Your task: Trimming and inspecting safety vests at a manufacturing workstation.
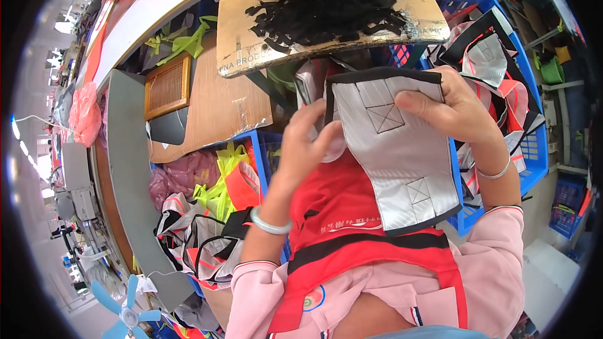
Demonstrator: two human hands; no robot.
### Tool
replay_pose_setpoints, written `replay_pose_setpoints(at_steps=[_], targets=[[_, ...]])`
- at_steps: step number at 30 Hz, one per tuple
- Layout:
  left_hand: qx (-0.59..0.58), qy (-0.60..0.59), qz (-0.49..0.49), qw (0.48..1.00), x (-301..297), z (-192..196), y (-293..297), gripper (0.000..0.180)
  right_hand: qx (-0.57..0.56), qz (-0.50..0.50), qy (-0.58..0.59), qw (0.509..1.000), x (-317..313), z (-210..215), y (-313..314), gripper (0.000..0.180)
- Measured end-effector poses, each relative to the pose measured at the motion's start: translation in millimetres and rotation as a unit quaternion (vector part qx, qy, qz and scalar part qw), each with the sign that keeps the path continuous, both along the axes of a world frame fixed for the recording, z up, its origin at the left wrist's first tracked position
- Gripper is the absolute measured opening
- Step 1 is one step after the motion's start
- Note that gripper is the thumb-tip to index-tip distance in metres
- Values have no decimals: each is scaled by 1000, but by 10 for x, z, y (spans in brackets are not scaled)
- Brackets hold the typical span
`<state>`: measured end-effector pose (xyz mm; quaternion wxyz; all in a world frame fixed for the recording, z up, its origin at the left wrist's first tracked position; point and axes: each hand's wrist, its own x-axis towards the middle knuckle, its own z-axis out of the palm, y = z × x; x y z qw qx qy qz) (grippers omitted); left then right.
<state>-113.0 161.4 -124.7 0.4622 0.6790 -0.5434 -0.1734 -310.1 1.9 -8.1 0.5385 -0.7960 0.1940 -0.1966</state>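
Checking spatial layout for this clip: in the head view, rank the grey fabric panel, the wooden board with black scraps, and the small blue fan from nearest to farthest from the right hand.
1. Grey fabric panel: pinched in the right hand.
2. Wooden board with black scraps: just above, upper centre.
3. Blue fan: far lower left.

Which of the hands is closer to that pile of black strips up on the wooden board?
Right. The right hand grips the grey panel's top corner, just beneath the board carrying the black strips. The left hand holds the panel's left edge, lower down.
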Motion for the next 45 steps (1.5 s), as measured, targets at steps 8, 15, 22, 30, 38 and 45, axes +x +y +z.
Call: replay_pose_setpoints(at_steps=[8,15,22,30,38,45], targets=[[-13,101,83,991,-91,604,226,13,99,-94,-28,990,-273,16,-9,22],[29,105,-52,993,311,1400,78,9,73,-100,-61,990,-325,60,-105,27],[104,24,-69,992,715,1566,-596,27,212,-184,-161,946,2,-72,-401,30],[156,113,-84,978,1048,1496,-1145,38,243,-191,-169,936,305,-223,-733,31],[172,169,-80,967,1263,1437,-1474,42,256,-214,-132,933,496,-288,-998,34],[180,157,-72,968,1346,1428,-1555,47,232,-223,-125,939,551,-306,-1113,37]])
